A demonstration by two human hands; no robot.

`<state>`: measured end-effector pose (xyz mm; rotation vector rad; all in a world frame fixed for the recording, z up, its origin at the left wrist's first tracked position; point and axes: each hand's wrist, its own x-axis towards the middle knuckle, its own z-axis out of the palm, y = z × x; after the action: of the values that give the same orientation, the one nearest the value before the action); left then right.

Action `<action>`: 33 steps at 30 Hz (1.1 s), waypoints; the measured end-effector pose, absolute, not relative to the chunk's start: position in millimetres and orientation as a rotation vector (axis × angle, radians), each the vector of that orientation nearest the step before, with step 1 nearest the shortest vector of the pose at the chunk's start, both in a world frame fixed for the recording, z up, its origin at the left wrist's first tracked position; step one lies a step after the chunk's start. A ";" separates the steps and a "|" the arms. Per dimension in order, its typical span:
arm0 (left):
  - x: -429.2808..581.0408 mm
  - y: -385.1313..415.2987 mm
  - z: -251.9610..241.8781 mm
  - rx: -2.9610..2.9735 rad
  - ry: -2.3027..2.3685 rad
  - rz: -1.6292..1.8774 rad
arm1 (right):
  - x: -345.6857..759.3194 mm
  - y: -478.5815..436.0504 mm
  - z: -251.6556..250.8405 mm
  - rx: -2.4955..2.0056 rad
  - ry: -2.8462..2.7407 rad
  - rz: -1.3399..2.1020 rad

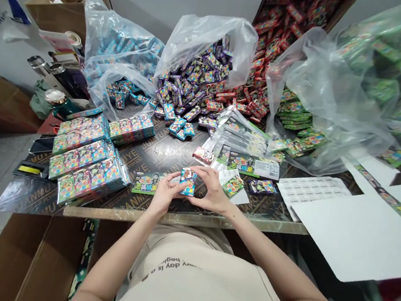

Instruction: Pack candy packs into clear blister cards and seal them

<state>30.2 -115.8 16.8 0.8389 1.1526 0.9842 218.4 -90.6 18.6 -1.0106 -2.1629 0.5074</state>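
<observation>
A small blue printed candy packet (188,180) is held upright between my two hands above the table's front edge. My left hand (165,193) is closed on its left side, the thumb across its face. My right hand (210,189) curves round the right side, with fingertips at its top and thumb near its bottom corner. Below my left hand lies a green printed header card (146,183). Beside my right hand are a green packet (232,186), a purple packet (262,186) and a red packet (204,155). Clear printed bags (238,134) fan out behind them.
Stacks of filled packs (89,177) stand at left. Plastic bags spill blue, purple (185,82) and green packets (295,110); red packets (264,46) pour from a box. A label sheet (313,188) and white card (369,232) lie right. An open carton (29,271) sits below left.
</observation>
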 end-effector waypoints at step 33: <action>-21.1 -80.7 -3.6 2.068 1.433 0.649 | 228.0 -64.1 -5.4 -1.069 -1.946 0.725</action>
<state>-21.1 -80.7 -3.6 2.0675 1.4334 0.6487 228.0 -64.1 -5.4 -1.0686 -1.9455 0.7253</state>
